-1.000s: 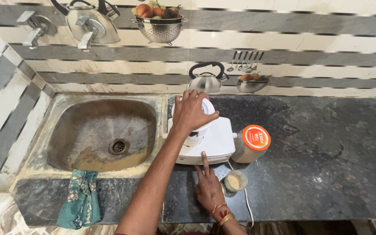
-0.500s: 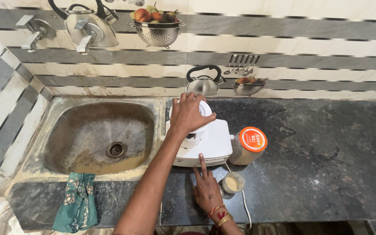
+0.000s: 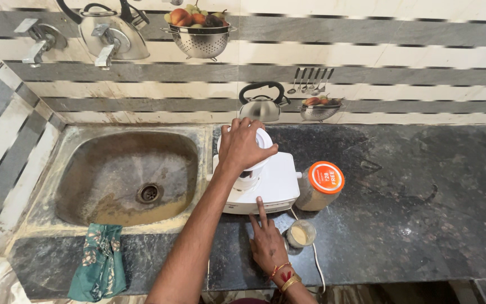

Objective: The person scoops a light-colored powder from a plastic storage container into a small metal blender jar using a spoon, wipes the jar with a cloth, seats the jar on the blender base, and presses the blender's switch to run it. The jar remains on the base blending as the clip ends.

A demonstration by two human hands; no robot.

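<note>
A white mixer grinder base [image 3: 274,186] stands on the dark stone counter beside the sink. My left hand [image 3: 243,147] presses down over the white lid [image 3: 265,137] of the jar mounted on it, fingers wrapped around the lid. Just in front of the base, my right hand [image 3: 266,243], with bangles at the wrist, rests on the counter. Its index finger is stretched out, touching the lower front of the base, and its other fingers are curled. The jar under my left hand is mostly hidden.
A clear jar with an orange lid [image 3: 325,179] stands right of the mixer. A small open cup of pale powder [image 3: 300,233] and the white cord [image 3: 317,264] lie near my right hand. Left are the stained sink [image 3: 130,174], a green cloth [image 3: 99,262] and taps [image 3: 40,39].
Both hands keep their places on the lid and the mixer's front. Only the camera view has shifted slightly.
</note>
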